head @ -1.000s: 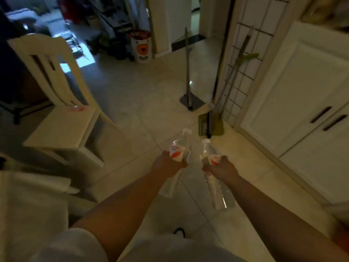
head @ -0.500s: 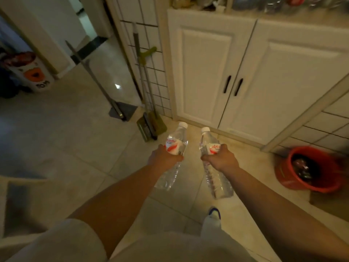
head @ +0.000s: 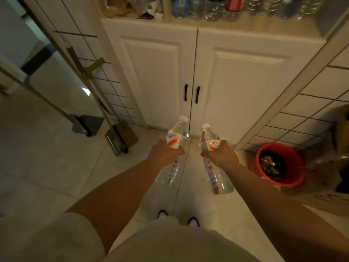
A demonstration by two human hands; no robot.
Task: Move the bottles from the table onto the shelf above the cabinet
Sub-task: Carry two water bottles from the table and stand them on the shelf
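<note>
Before the white cabinet point(head: 198, 76), a person stands with both arms stretched forward, a clear water bottle in each hand. Left hand point(head: 164, 153) has its fingers curled round the left bottle point(head: 175, 146) at the red-and-white label; the fingers themselves are mostly hidden behind the bottle and the back of the hand. Right hand point(head: 221, 156) grips the right bottle point(head: 211, 157) the same way, thumb across the label. Both bottles tilt with their white caps toward the cabinet doors and their bases toward the person, held above the tiled floor point(head: 47, 167), near each other but apart.

Above the doors, the shelf point(head: 245, 23) is cut off by the upper edge of the view. Only the lower parts of several clear bottles point(head: 213, 8) standing on it can be seen, along with one red container point(head: 234, 3) whose top is out of frame. To the left of a divider lies a heap of bags or wrappers point(head: 132, 8), too dim to make out.

A red bucket point(head: 281, 163) sits on the floor at the right; its dark contents cannot be identified. Further right, a blurred shape is cut by the frame edge. A green dustpan point(head: 120, 138) leans against the tiled wall at the left, beside a grey one point(head: 86, 124). Two blue-edged shoe tips point(head: 192, 221) peek out past the person's light clothing.
</note>
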